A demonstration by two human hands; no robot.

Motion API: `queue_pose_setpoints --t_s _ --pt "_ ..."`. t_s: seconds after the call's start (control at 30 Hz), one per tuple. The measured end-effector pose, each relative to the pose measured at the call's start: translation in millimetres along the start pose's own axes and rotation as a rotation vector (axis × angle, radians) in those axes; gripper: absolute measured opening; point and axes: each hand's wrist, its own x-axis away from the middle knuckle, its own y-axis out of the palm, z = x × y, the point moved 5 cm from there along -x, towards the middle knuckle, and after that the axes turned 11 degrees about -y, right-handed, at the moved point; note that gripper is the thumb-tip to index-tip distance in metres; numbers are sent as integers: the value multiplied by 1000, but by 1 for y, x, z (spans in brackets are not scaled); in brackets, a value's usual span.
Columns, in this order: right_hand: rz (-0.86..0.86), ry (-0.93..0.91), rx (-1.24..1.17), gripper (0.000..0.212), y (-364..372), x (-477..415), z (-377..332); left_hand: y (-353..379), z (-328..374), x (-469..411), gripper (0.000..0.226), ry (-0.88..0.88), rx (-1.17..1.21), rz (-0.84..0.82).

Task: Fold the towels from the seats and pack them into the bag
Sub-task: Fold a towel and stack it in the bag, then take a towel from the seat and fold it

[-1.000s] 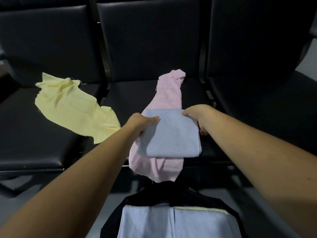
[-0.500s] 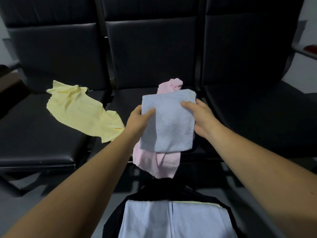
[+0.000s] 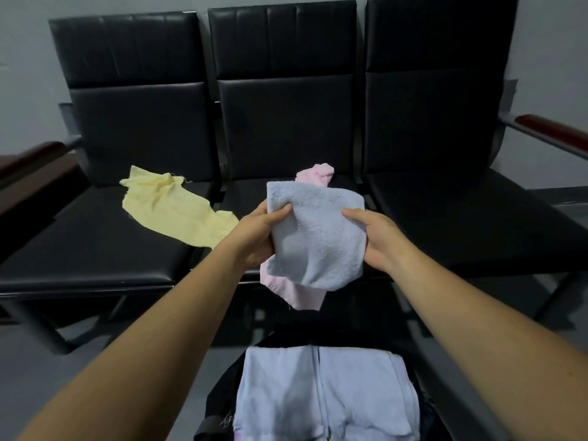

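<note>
Now, in the head view, the left hand (image 3: 259,232) and the right hand (image 3: 380,241) each grip one side of the folded blue towel (image 3: 318,240), thumbs curled over its front, holding it in the air near the centre in front of the middle seat (image 3: 286,128). A pink towel (image 3: 300,292) lies on that seat behind it, its end hanging down at 6 o'clock from the blue one, and a crumpled yellow towel (image 3: 171,208) lies at 9 o'clock on the left seat (image 3: 95,249). At 6 o'clock in the frame, the open black bag (image 3: 222,389) holds pale blue folded towels (image 3: 318,393).

Left hand (image 3: 259,232) and right hand (image 3: 377,238) gripping folded blue towel (image 3: 318,237), pink towel (image 3: 299,289) behind, black bag (image 3: 219,405) below
</note>
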Motion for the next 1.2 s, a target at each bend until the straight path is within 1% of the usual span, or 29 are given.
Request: queue_pose_setpoints --t_s 0.13,0.3,0.43,0.5,0.57,0.63,0.67,0.73,0.83,0.93,1.0,1.1,1.13,1.17,1.2 --pt "-24 50 -8 42 3 25 16 7 -9 27 29 -17 18 -3" --pt "-72 170 -147 41 11 65 46 9 -26 56 45 -52 15 -13" --pt "-134 257 -204 45 16 91 70 0 -46 74 50 -95 -20 32" --pt "-189 300 -207 46 18 100 81 -8 -56 80 48 -110 -27 62" --pt "-229 338 -160 45 16 106 93 -16 -68 83 45 -129 -37 92" --pt "-259 384 -95 45 11 108 107 -26 -82 85 48 -148 -71 116" --pt "-269 406 -50 46 9 109 115 -33 -90 85 50 -164 -91 137" --pt "-269 419 40 48 5 108 130 -44 -108 87 47 -203 -109 180" --pt "-208 362 148 44 1 104 153 -63 -138 86 38 -233 -95 237" --pt "-82 303 217 38 -7 100 177 -85 -164 86 31 -264 -97 300" --pt "-49 322 286 36 -10 102 195 -101 -184 87 27 -316 -129 349" --pt "-44 419 397 28 -15 111 225 -120 -217 87 27 -411 -186 402" --pt "-44 446 426 30 -18 111 237 -125 -228 85 28 -441 -201 419" --pt "-44 481 479 39 -22 111 253 -132 -239 84 29 -476 -218 442" --pt "-55 503 513 56 -31 107 273 -137 -247 82 29 -503 -236 458"
